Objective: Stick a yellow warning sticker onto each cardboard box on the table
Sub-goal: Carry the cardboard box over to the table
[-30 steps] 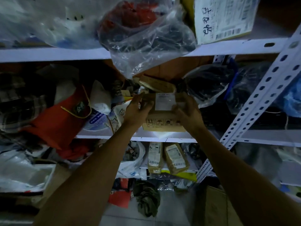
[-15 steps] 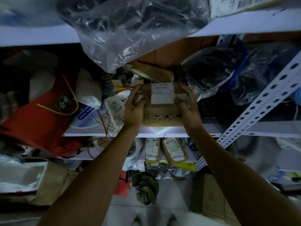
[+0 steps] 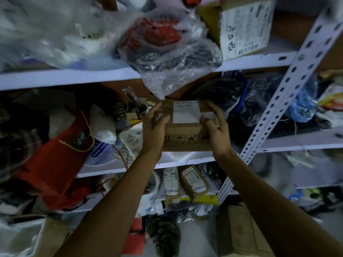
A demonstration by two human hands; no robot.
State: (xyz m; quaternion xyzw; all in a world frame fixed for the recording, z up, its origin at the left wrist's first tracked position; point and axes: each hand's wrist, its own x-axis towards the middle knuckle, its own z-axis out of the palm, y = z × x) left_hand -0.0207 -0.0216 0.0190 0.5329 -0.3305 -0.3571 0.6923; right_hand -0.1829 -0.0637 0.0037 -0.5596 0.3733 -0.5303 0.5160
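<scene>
Gripping a cardboard box (image 3: 185,127) from both ends at the front of a middle shelf (image 3: 185,158) in a crowded storage rack, left hand (image 3: 154,127) wrapped round the left end with thumb curled over the top edge, right hand (image 3: 216,127) curled round the right end with fingertips pressed near a white label (image 3: 186,112) on the lid. Resting or just clear of the shelf board underneath; impossible to tell which in this dim light. No yellow warning sticker anywhere in view, and no table either, so sticking not yet begun, by the look of it.

Hazards, judged from the layout alone: a clear plastic bag (image 3: 170,52) sagging off the upper shelf, its lowest corner just above the back edge of the box, likely to snag and be dragged down with its contents on any upward or outward lift. Loose clutter touching or just beside the left end, including a scribbled white pouch (image 3: 132,141) and a red bag (image 3: 55,154), liable to slide off the board once disturbed. Slanted perforated steel brace (image 3: 274,101) near the right forearm, a possible knock for the elbow or a box corner on a swing rightward. Grip limited to the two ends, so a tilt could let the box slip toward the parcels (image 3: 185,182) on the shelf below.
</scene>
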